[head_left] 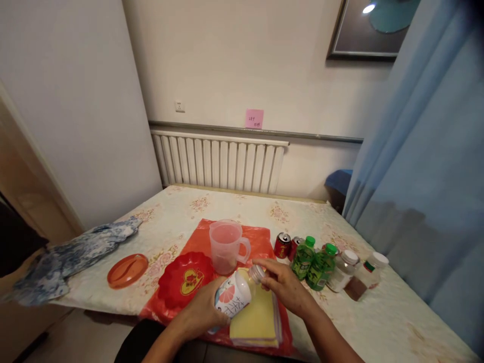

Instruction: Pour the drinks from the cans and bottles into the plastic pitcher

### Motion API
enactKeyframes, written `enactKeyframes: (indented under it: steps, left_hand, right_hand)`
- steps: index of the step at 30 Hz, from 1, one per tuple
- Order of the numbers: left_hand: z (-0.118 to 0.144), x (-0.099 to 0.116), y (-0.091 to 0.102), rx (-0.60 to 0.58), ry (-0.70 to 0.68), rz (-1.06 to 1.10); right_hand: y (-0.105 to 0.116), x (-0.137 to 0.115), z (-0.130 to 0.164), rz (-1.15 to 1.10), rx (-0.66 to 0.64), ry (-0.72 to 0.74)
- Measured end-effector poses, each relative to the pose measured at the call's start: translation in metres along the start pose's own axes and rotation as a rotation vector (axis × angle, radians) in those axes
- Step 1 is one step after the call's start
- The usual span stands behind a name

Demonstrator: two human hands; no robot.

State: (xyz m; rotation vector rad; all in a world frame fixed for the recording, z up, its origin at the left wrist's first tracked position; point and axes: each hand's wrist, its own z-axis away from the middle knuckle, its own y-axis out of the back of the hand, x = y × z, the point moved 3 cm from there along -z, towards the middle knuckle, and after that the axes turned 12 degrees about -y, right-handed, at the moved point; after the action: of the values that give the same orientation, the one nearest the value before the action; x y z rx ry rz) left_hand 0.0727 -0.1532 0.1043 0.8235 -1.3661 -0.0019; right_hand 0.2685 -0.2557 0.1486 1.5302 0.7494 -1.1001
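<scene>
Held bottle: one clear plastic bottle with a white label and a pink fruit on it (232, 297) is up over the near edge of the flower-print table (238, 206). It is tilted, its long way going from low left to high right.
Bottle top: the pale round top (257, 274) points to the right hand (289, 288) and touches its fingers. That hand is nearer the top; the left hand (206, 308) is nearer the bottom.
Left fingers: wrapped round the bottle, thumb in front; some tips are hidden.
Right fingers: narrow, thumb and finger holding the top; how hard, I cannot tell.
Red sheet: one shiny red plastic sheet (259, 237) at the near edge. On it: one see-through pinkish plastic jug (225, 244), one red wavy-edged plate (172, 282), one pile of square yellow cloths (257, 325), layers too hard to count.
Near left corner: one round orange lid (127, 270), one blue-and-white cloth (83, 254).
Toward right edge: two green bottles (303, 259), two white-capped bottles (342, 275), at least two dark red cans (282, 247).
</scene>
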Motion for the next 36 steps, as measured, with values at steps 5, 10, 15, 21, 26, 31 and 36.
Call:
enactKeyframes:
  steps: [5, 10, 15, 21, 26, 31, 36]
  left_hand:
    - [0.005, 0.001, -0.005, 0.014, -0.008, 0.068]
    - [0.011, -0.013, -0.009, 0.047, -0.023, 0.086]
    - [0.021, -0.019, -0.013, 0.042, -0.074, 0.149]
    - [0.033, -0.030, 0.002, 0.107, -0.048, 0.148]
    - [0.034, -0.052, 0.044, 0.271, -0.039, 0.060]
    - [0.012, -0.083, 0.095, 0.532, -0.043, -0.042]
    - [-0.035, -0.119, 0.138, 0.699, -0.020, -0.012]
  right_hand:
    - [-0.001, -0.008, 0.007, 0.109, -0.047, -0.005]
    - [-0.008, -0.006, 0.009, 0.161, -0.034, 0.019]
    - [-0.020, -0.007, 0.008, 0.219, -0.061, 0.002]
    - [-0.021, -0.016, 0.006, 0.184, -0.025, -0.007]
    - [-0.022, 0.031, -0.004, 0.096, 0.138, -0.109]
    - [-0.044, 0.127, -0.020, 0.067, 0.318, -0.189]
    - [-0.076, 0.191, -0.025, 0.240, 0.374, -0.091]
